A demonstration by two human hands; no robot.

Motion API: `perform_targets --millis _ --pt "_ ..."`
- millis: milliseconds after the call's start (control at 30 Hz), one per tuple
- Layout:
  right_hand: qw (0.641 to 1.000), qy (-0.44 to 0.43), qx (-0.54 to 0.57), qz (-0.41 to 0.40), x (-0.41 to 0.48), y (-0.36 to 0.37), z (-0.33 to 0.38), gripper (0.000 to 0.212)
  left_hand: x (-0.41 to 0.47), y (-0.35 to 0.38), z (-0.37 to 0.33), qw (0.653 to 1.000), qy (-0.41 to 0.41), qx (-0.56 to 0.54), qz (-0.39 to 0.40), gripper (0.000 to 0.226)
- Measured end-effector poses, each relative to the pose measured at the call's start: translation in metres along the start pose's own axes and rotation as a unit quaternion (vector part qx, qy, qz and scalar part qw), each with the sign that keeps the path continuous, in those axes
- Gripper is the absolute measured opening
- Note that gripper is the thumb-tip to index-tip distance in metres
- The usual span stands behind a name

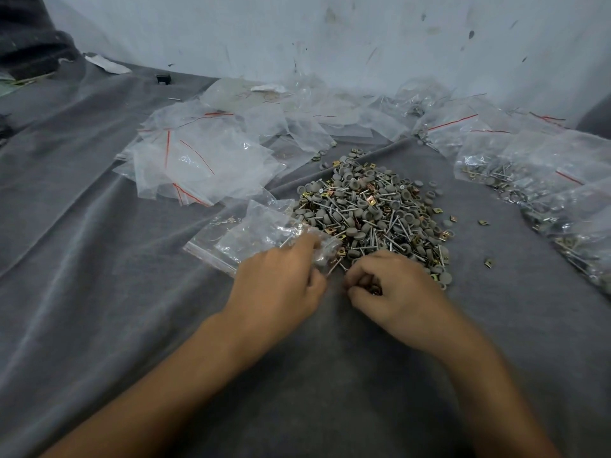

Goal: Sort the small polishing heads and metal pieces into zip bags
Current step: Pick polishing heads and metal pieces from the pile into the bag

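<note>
A soft, creased grey cloth [99,259] covers the tabletop. At its middle lies a heap [373,213] of polishing heads [355,185], dull grey rubbery discs on thin steel shanks, mixed with small square brass-coloured metal pieces [482,222]. The left hand [281,285] pinches the crinkled mouth of a clear zip bag [254,233] that touches the heap's near-left edge. The right hand [400,292] curls its fingers [360,279] round a few metal pieces just beside the heap. Limp empty bags [205,160] lie far left; filled bags [545,180] crowd the right edge. Bare cloth spreads near and left.
</note>
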State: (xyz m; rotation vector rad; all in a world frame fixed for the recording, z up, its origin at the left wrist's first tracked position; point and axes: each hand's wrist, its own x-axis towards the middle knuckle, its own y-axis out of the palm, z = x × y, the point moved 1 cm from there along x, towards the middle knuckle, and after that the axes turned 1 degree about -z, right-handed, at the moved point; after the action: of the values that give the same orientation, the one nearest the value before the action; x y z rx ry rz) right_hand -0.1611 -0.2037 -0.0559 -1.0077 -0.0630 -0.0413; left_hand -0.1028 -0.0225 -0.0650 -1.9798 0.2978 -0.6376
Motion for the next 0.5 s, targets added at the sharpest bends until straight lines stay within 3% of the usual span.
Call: perform_targets --millis 133,267,500 --pt "0.997 0.032 0.053 -0.051 0.004 -0.002 -0.004 0.010 0.006 -0.020 0.011 0.994 -0.026 -0.089 -0.052 0.028" --pt "0.994 0.022 0.073 -0.083 0.002 -0.002 -0.004 0.011 0.016 -0.047 0.028 0.966 -0.063 -0.214 -0.127 0.021" --pt "0.993 0.032 0.062 -0.098 0.003 -0.003 -0.007 0.013 0.031 -0.091 0.051 0.881 -0.121 -0.401 -0.221 0.022"
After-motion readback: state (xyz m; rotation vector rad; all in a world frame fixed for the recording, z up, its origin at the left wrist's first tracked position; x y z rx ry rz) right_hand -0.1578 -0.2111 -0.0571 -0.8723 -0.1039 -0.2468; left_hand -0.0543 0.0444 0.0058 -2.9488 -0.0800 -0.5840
